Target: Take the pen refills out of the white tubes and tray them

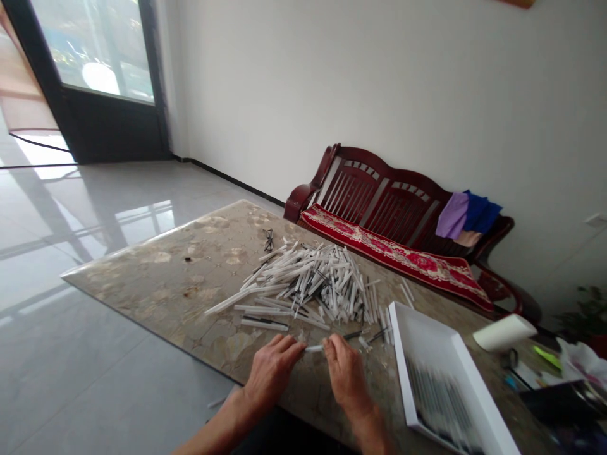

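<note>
"Where are the two hands?"

"Low in the view, over the near part of the brown-grey, flower-patterned surface [142,278]. The left hand [278,359] and the right hand [342,361] both grip a slim, pale, tube-like stick [313,348], its middle showing between them."

"And that dark bit by the right fingers?"

"A thin dark length [353,335]; I can't tell if it belongs to the stick."

"What lies beyond?"

"A loose heap of slender white and black sticks [303,275], pointing every way, with a small black wiry bundle [269,240] behind it."

"On the right?"

"A shallow, open, white rectangular box [402,379], with thin greyish rods [441,398] lying side by side inside, somewhat blurred. Near it lies a whitish cylinder [505,333]."
</note>
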